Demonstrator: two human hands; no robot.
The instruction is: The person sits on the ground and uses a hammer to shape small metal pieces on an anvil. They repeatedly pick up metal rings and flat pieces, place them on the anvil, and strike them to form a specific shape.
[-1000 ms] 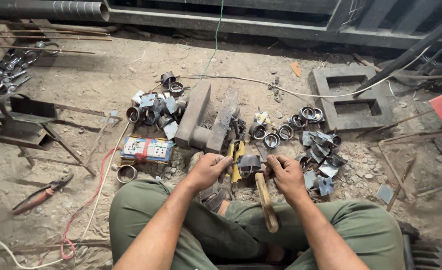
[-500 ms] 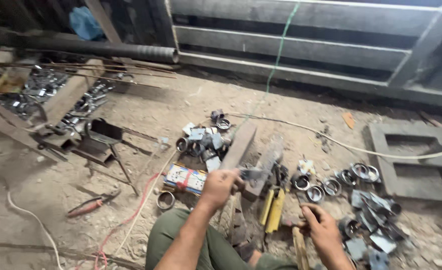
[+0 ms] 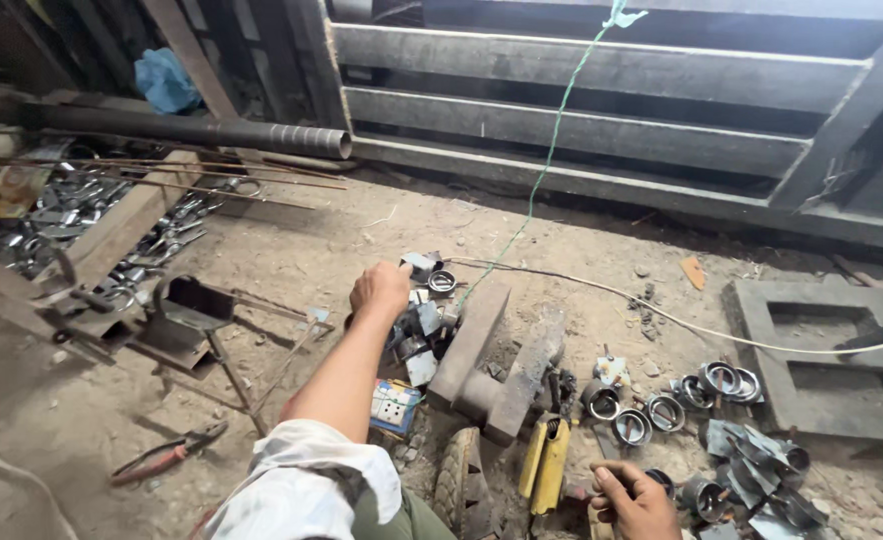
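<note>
The left hand reaches out, fingers curled over a pile of small metal pieces lying on the floor just beneath it, which look stiff, sharp-edged and best pinched by flat sides, while the right hand is clenched near metal rings.

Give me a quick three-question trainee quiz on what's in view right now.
1. True or false: the left hand reaches over the pile of small metal parts beside the steel block.
2. Which lies nearest the right hand? A) pliers B) yellow tool C) blue cloth
3. What runs up from the ground towards the metal gate?

Key: 1 true; 2 B; 3 a green string.
</note>
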